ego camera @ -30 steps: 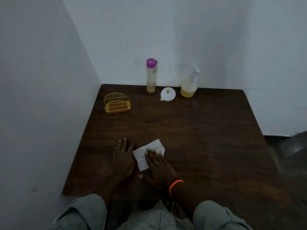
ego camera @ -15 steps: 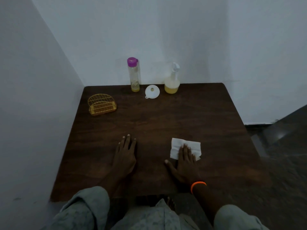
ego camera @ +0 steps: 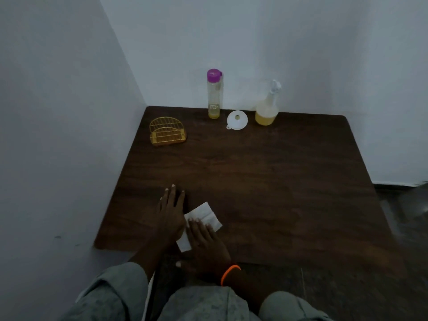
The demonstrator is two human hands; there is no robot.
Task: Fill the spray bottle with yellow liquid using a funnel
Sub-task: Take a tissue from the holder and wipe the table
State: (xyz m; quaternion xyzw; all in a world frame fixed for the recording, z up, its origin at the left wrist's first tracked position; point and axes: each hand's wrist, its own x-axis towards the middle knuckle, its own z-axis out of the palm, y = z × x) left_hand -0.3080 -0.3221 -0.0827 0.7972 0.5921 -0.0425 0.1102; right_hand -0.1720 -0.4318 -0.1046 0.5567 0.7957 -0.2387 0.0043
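Sleeves (ego camera: 111,295): grey-green cloth at the very near edge, one on each arm, nearer than both hands.
Wristband (ego camera: 229,273): orange band on the right wrist, just behind the right hand.
Right hand (ego camera: 206,244): flat, palm down, fingers spread a little; it grips nothing and presses on the near part of the tissue.
Tissue (ego camera: 207,216): white folded paper lying flat on the worktop, partly under the right hand's fingertips, its far end sticking out beyond them; its left side touches or lies just beside the left hand.
Left hand (ego camera: 170,213): flat on the worktop, palm down, fingers together and stretched away from the person; holding nothing. It lies just left of the right hand, nearly touching it.
Worktop (ego camera: 266,186): dark brown wood, set into a corner between two pale walls; bare across the wide stretch beyond the hands.
Wire holder (ego camera: 167,132): yellow wire rack, far beyond the left hand and a little to its left, close to the left wall.
Funnel (ego camera: 236,120): white, resting on the worktop with its wide mouth turned toward the camera, far beyond the right hand, between the two bottles.
Clear bottle (ego camera: 215,95): tall, upright, purple cap on, a small amount of yellow liquid at the bottom; just left of the funnel, against the back wall.
Spray bottle (ego camera: 267,107): upright with its white spray head fitted, yellow liquid in its lower part; just right of the funnel, well apart from both hands, at the far edge.
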